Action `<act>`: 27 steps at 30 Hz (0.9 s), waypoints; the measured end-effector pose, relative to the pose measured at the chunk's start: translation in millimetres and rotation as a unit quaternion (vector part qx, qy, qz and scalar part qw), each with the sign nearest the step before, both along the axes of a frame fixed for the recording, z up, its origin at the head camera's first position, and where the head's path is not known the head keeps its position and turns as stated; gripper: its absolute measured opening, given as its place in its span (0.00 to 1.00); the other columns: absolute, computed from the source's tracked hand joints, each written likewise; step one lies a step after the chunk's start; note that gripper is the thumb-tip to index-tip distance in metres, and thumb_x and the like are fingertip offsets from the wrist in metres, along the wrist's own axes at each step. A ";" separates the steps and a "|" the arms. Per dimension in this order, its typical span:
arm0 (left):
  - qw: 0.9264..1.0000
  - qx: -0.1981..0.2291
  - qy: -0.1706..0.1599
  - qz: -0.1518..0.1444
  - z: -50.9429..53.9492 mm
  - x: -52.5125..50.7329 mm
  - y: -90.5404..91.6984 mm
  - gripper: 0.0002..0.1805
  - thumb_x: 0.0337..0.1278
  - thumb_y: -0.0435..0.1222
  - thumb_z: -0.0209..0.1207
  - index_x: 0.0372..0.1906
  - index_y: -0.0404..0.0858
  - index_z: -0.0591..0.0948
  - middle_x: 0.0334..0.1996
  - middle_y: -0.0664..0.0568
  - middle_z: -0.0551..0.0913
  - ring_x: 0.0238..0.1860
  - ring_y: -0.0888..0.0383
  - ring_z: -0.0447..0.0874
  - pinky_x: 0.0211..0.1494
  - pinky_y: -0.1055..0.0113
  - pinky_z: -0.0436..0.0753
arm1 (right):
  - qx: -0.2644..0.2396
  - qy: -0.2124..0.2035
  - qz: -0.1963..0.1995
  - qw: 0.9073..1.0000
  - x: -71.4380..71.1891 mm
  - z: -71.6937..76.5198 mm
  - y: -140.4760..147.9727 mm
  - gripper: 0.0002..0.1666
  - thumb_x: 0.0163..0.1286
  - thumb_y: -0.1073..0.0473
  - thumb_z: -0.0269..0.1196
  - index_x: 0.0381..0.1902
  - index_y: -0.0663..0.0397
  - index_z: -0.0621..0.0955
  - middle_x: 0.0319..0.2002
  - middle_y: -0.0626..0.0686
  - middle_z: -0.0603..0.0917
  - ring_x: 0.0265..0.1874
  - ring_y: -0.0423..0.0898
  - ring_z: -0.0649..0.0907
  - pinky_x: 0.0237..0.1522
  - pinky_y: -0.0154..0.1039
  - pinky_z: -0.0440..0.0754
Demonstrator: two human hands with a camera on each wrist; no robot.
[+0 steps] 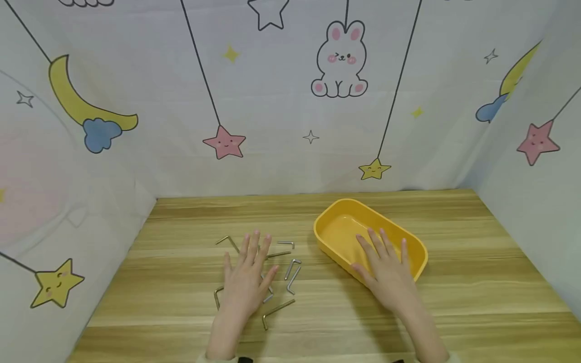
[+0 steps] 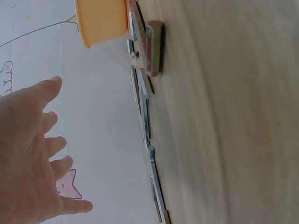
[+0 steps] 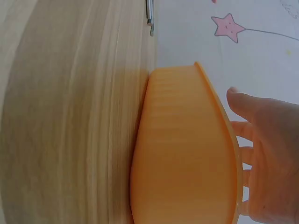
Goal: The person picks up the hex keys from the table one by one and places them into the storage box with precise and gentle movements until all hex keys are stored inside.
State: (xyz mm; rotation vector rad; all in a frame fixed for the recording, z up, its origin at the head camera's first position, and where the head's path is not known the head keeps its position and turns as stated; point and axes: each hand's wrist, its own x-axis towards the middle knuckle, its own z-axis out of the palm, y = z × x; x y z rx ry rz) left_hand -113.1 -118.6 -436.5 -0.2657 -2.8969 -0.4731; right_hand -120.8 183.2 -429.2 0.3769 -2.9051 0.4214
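The left hand (image 1: 245,282) is hovering above a scatter of L-shaped metal rods, its fingers spreading wide and holding nothing; the left wrist view is showing a gap between this hand and the tabletop. The rods are lying left of the middle of the wooden table (image 1: 476,272). Toward its back edge, a brass-coloured rod (image 1: 233,244) is showing beyond the fingers, and a short silver rod (image 1: 287,243) is lying to the right of them. Two more silver rods are lying just beside the thumb, on the side facing the table's right edge. Nearer the front, a long brass-coloured rod (image 1: 278,308) is angling away from the wrist, while the hand is partly hiding others. The right hand (image 1: 391,277) is reaching over a yellow tray (image 1: 331,249), fingers fanning apart and gripping nothing; whether it is touching the rim, I cannot tell. The tray is sitting upright right of the table's middle, slanting, one end pointing toward the back edge and the other toward the right edge. Behind the back edge, a pale cloth (image 1: 281,171) is hanging, printed with stars and a rabbit.
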 end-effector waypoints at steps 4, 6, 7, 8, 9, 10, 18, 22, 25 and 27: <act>1.000 0.002 0.001 -0.013 3.4 2.0 2.4 0.39 0.67 0.52 0.50 0.76 0.54 0.47 0.77 0.53 0.43 0.78 0.47 0.44 0.70 0.31 0.48 | -0.013 0.003 -0.007 1.000 0.2 2.6 5.8 0.37 0.70 0.40 0.54 0.72 0.46 0.63 0.75 0.59 0.57 0.75 0.61 0.53 0.72 0.66 0.35; 1.000 0.001 0.002 -0.015 5.2 2.9 3.3 0.39 0.67 0.53 0.49 0.76 0.55 0.45 0.77 0.53 0.43 0.78 0.47 0.45 0.70 0.31 0.49 | -0.015 0.007 -0.008 1.000 0.9 3.1 7.8 0.37 0.69 0.41 0.56 0.71 0.47 0.64 0.74 0.59 0.58 0.74 0.62 0.54 0.72 0.66 0.36; 1.000 0.002 0.002 -0.014 5.9 3.4 3.5 0.39 0.67 0.53 0.49 0.76 0.56 0.45 0.77 0.53 0.44 0.78 0.47 0.46 0.70 0.32 0.50 | -0.016 0.009 -0.007 1.000 1.3 3.3 8.4 0.36 0.69 0.41 0.56 0.71 0.47 0.64 0.74 0.59 0.58 0.74 0.62 0.55 0.72 0.66 0.36; 1.000 0.003 0.003 -0.014 6.5 3.9 3.6 0.39 0.67 0.53 0.50 0.76 0.56 0.46 0.77 0.53 0.45 0.77 0.47 0.46 0.70 0.32 0.50 | -0.017 0.011 -0.006 1.000 1.8 3.4 8.9 0.36 0.69 0.42 0.56 0.71 0.48 0.64 0.74 0.59 0.59 0.74 0.62 0.55 0.72 0.66 0.37; 1.000 0.005 0.003 -0.013 7.0 4.6 3.8 0.39 0.67 0.53 0.50 0.76 0.56 0.47 0.77 0.53 0.46 0.77 0.47 0.47 0.71 0.33 0.50 | -0.018 0.013 -0.005 1.000 2.2 3.3 9.2 0.36 0.69 0.42 0.57 0.71 0.48 0.65 0.74 0.60 0.59 0.74 0.62 0.56 0.72 0.66 0.38; 1.000 0.005 0.005 -0.013 7.4 5.4 3.9 0.39 0.67 0.52 0.51 0.76 0.55 0.48 0.77 0.53 0.46 0.77 0.47 0.48 0.71 0.33 0.51 | -0.019 0.015 -0.004 1.000 2.3 3.1 9.4 0.36 0.69 0.43 0.57 0.70 0.48 0.65 0.74 0.60 0.60 0.73 0.62 0.56 0.72 0.66 0.38; 0.999 0.003 0.022 -0.024 6.5 13.0 7.0 0.36 0.64 0.48 0.56 0.74 0.49 0.58 0.75 0.50 0.55 0.75 0.45 0.56 0.69 0.32 0.56 | -0.035 0.033 -0.007 0.999 2.6 6.0 14.1 0.33 0.69 0.48 0.59 0.68 0.53 0.67 0.71 0.61 0.65 0.71 0.63 0.61 0.71 0.67 0.44; 0.999 -0.011 0.036 -0.034 5.6 15.6 9.6 0.35 0.63 0.48 0.57 0.73 0.48 0.61 0.74 0.49 0.59 0.73 0.44 0.60 0.67 0.32 0.60 | -0.039 0.038 -0.008 0.998 1.8 8.1 18.0 0.32 0.70 0.48 0.58 0.68 0.54 0.67 0.70 0.62 0.66 0.70 0.64 0.62 0.71 0.68 0.45; 0.998 -0.020 0.034 -0.042 5.3 17.5 11.6 0.36 0.62 0.48 0.57 0.73 0.48 0.60 0.74 0.49 0.59 0.73 0.44 0.60 0.67 0.33 0.59 | -0.045 0.040 -0.010 0.998 1.6 9.9 21.2 0.32 0.70 0.49 0.58 0.68 0.54 0.67 0.69 0.62 0.67 0.70 0.64 0.63 0.71 0.67 0.44; 0.998 -0.022 0.026 -0.044 5.2 18.7 13.1 0.37 0.63 0.48 0.57 0.74 0.50 0.58 0.74 0.50 0.57 0.73 0.45 0.60 0.68 0.33 0.58 | -0.048 0.045 -0.011 0.998 1.1 10.4 23.7 0.32 0.70 0.50 0.58 0.67 0.55 0.68 0.68 0.63 0.68 0.69 0.64 0.63 0.71 0.67 0.45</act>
